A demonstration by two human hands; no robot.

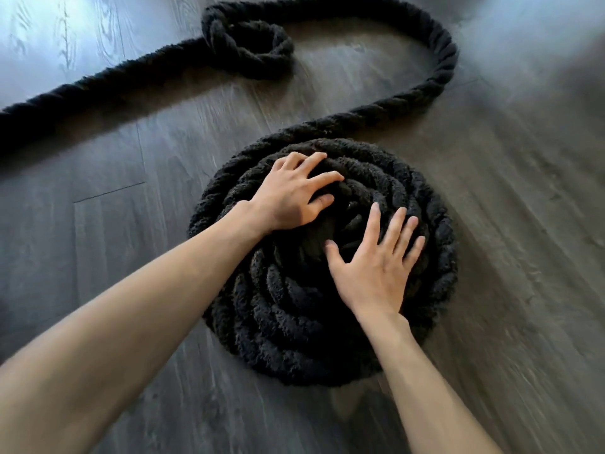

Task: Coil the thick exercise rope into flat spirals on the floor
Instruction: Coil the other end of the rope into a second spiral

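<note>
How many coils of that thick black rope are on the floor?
2: a large flat spiral of fuzzy black rope under both hands, and a small loose loop at the far top. Rope beyond the left edge is out of view.

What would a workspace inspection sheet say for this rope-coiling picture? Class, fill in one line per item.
Surface: dark wood-grain floor, bare around the rope.
Job's things: flat spiral of black rope; loose tail curves away to a small loop, then runs off left.
Clutter: nothing seen.
Grippers: left hand and right hand lie open, fingers spread, pressing on the spiral near its centre.
Cables: nothing seen.
Surroundings: only floor, with pale glare in the top corners.
</note>
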